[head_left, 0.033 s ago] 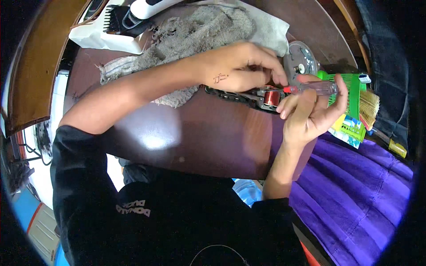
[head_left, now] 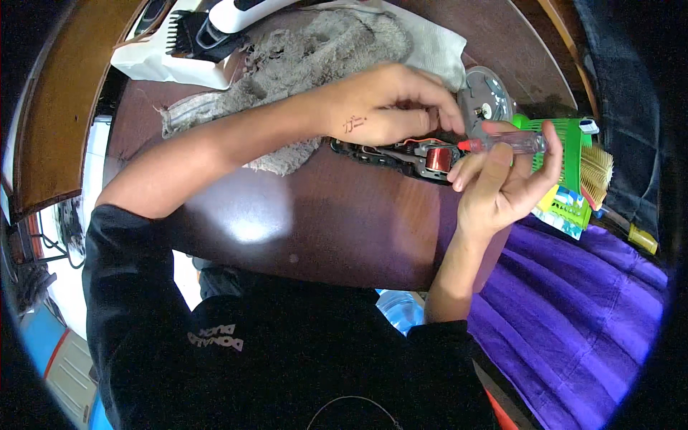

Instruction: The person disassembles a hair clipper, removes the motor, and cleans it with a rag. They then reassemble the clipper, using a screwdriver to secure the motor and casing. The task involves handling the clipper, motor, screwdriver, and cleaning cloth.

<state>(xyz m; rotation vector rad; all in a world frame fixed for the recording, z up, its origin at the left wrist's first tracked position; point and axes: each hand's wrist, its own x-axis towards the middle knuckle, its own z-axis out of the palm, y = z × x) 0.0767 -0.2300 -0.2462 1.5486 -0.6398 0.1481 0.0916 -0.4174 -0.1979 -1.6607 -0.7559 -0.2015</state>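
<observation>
An opened hair clipper (head_left: 373, 154) with a dark housing lies on the table, its copper coil (head_left: 438, 160) and a red wire exposed. My right hand (head_left: 505, 183) is closed around the clear handle of a screwdriver (head_left: 528, 142) with a red collar. Its thin shaft points left over the clipper, just above the coil; the tip is hard to make out. Some right fingertips rest by the clipper's right end. My left hand (head_left: 394, 107) arches over the clipper, fingers bent and thumb apart from them, with nothing visible between. Whether it touches the clipper is unclear.
A grey rag (head_left: 322, 54) lies behind my left arm. A white tray (head_left: 165, 68) with another clipper (head_left: 204, 39) stands at the far left. Beyond my right hand are a round clear lid (head_left: 487, 97), a green basket (head_left: 573, 147) and a brush (head_left: 596, 168). Purple cloth (head_left: 573, 308) hangs at right.
My left hand has lifted slightly away from the clipper, uncovering more of its inside and the red wire. My right hand and the screwdriver have stayed almost still.
</observation>
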